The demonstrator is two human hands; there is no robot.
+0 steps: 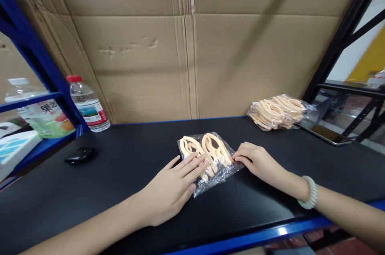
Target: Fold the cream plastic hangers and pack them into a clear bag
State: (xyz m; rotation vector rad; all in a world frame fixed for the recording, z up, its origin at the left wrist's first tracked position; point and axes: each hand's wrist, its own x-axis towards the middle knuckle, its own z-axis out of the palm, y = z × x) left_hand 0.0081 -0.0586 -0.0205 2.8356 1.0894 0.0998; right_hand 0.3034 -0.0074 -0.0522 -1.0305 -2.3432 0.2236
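A clear plastic bag (216, 175) lies flat on the black tabletop in front of me. Inside it are cream-coloured curved pieces (219, 148) with looped, scroll-like shapes; their exact kind I cannot tell. My left hand (171, 191) rests on the bag's left part, fingers stretched out over the pieces and partly covering them. At the bag's right edge, my right hand (255, 159) has its thumb and fingers drawn together on the plastic, beside the right-hand piece. A pale coiled band circles the right wrist.
At the back right sit stacked bags of similar curved pieces (276, 111), near a dark flat phone-like device (326, 132). A black mouse (80, 155) and a red-capped water bottle (88, 104) stand left, by a blue frame (57, 66). Cardboard (135, 66) walls the back.
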